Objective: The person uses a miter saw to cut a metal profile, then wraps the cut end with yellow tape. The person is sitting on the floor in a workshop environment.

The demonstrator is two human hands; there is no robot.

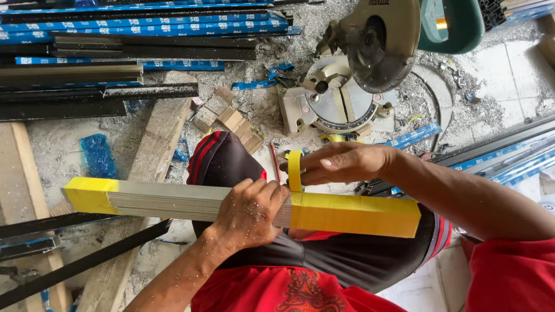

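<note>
While my left hand (250, 211) clamps around the bundle of grey strips (191, 202) across my lap, my right hand (341, 163) pinches the yellow tape roll (294, 170) just above the bundle. Yellow tape wraps both ends of the bundle. Beyond the bundle sits the mitre saw (352, 69), amid shavings on the floor (509, 75).

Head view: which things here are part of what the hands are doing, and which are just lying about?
In use:
- bundle of metal strips, held by the left hand
- yellow tape wrapped on its ends
- tape roll in the right hand

Lying about:
- chop saw
- long black and blue-wrapped bars
- wood blocks
- plank
- metal shavings
</note>
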